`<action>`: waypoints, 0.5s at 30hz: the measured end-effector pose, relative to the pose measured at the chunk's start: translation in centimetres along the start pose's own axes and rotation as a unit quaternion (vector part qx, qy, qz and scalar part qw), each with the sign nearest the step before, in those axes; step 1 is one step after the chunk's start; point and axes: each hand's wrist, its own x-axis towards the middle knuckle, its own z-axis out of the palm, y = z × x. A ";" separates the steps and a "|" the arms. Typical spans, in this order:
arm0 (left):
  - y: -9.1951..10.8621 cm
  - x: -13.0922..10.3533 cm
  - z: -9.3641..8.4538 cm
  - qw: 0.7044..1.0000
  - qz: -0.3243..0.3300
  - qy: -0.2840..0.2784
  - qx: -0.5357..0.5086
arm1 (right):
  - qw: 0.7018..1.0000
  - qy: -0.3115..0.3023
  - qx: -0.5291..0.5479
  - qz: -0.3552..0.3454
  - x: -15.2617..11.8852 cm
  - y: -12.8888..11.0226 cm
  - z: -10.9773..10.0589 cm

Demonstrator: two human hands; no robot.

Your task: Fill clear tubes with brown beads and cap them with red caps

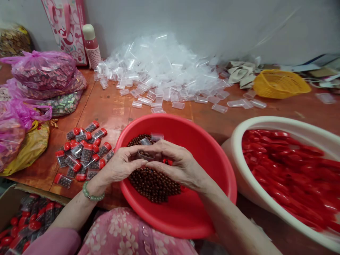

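Note:
My left hand (118, 164), with a green bead bracelet (91, 194) at its wrist, and my right hand (176, 161) meet over the red basin (223, 170). Thumbs and fingers of both are closed around a clear plastic tube (145, 156), its open end showing; a few dark beads seem to be in it. Below them, a heap of shiny brown beads (152, 184) lies in the basin. Behind my fingers more clear tubes (157, 137) rest on the beads. Bits of red plastic (168, 162) show by my right hand, partly hidden.
Left of the basin lie filled tubes with red caps (86, 152); a box (29, 219) below holds more. A white tub (237, 141) of red caps stands right. Behind are piled clear tubes (164, 71), a yellow basket (281, 83), a bottle (91, 46) and pink bags (45, 71).

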 end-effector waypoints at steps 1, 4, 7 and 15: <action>0.0 0.1 0.0 1.000 -0.007 0.006 -0.004 | 1.000 0.004 0.005 0.002 -0.1 0.1 0.0; -0.2 0.2 -0.1 0.999 -0.033 0.021 -0.033 | 0.999 0.026 0.033 0.024 -0.5 0.3 -0.1; 0.0 0.0 -0.3 0.994 -0.035 0.029 -0.102 | 0.997 0.049 0.032 0.046 -0.9 0.5 -0.3; 1.4 -1.3 0.1 0.998 0.005 0.005 -0.067 | 0.947 -0.038 -0.252 0.196 -3.5 3.4 -4.1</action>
